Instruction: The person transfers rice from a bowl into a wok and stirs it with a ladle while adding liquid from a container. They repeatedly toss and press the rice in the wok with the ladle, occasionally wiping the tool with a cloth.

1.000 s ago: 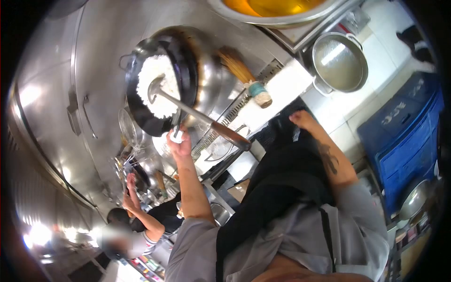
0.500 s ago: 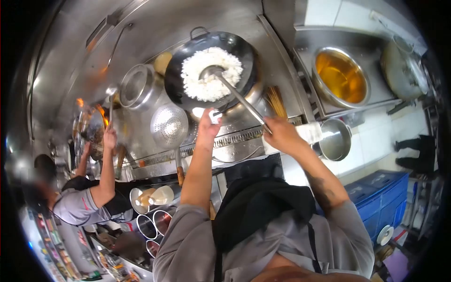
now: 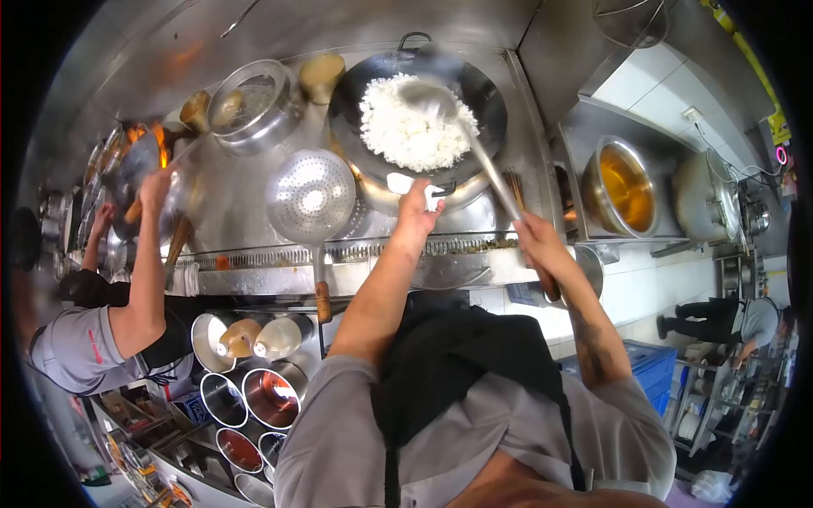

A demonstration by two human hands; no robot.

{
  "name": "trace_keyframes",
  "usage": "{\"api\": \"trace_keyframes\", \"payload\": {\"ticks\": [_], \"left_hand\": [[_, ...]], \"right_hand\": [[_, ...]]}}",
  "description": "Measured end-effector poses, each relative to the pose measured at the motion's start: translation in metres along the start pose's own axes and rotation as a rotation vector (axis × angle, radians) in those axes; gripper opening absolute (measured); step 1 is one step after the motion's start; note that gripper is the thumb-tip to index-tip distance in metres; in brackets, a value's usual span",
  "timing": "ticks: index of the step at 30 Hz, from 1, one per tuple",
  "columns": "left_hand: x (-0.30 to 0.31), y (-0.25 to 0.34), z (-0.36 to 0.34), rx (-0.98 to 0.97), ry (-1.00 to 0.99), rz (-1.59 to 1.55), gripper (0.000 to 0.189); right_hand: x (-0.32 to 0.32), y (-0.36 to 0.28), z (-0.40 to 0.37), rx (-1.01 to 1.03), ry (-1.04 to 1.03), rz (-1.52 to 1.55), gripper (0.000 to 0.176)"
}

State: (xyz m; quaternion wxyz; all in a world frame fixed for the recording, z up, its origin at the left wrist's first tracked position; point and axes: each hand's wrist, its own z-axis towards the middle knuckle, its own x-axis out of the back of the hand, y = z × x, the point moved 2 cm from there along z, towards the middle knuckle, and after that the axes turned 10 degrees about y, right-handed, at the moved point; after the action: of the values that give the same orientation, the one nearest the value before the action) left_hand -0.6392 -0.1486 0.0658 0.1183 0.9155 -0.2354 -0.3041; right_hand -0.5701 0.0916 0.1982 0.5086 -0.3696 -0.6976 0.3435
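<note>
A dark wok (image 3: 486,110) sits on the stove with a heap of white rice (image 3: 411,140) in it. My left hand (image 3: 416,212) is closed at the wok's near loop handle (image 3: 445,189), with a folded white cloth (image 3: 401,182) in its grip. My right hand (image 3: 542,244) is wrapped around the long handle of a ladle (image 3: 493,171), near its wooden end. The ladle's bowl, smeared by motion, is over the rice at its upper right part.
Left of the wok, a perforated skimmer (image 3: 312,193) lies on the steel stove, its handle over the front edge. Behind it stands a strainer on a pot (image 3: 254,127). A pot of amber liquid (image 3: 625,188) is at right. At far left a co-worker's hand (image 3: 154,188) works near flames.
The ladle bowl has moved up and right over the rice, and my right hand sits further along its handle. The view has shifted, and the rice heap has changed shape.
</note>
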Motion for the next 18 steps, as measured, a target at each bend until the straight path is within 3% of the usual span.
{"api": "trace_keyframes", "payload": {"ticks": [3, 7, 11, 15, 16, 18], "left_hand": [[-0.006, -0.001, 0.000, -0.006, 0.005, 0.022, 0.015], [-0.008, 0.007, -0.021, -0.012, 0.014, 0.004, 0.015], [-0.004, 0.001, -0.013, 0.005, -0.004, 0.043, 0.018], [0.001, 0.000, 0.006, -0.021, -0.015, 0.052, 0.020], [-0.001, 0.004, 0.002, -0.033, -0.015, 0.047, 0.020], [-0.002, 0.003, -0.005, -0.039, -0.013, 0.044, 0.020]], "right_hand": [[0.002, 0.009, 0.047, -0.234, -0.115, 0.008, 0.026], [0.007, -0.053, 0.039, 0.022, 0.008, 0.065, 0.023], [-0.033, -0.018, 0.065, 0.023, -0.019, 0.292, 0.023], [-0.015, -0.012, 0.080, -0.245, -0.220, 0.067, 0.024], [-0.002, -0.025, 0.069, -0.117, -0.180, -0.093, 0.027], [0.017, -0.038, 0.043, 0.045, -0.150, -0.036, 0.028]]}}
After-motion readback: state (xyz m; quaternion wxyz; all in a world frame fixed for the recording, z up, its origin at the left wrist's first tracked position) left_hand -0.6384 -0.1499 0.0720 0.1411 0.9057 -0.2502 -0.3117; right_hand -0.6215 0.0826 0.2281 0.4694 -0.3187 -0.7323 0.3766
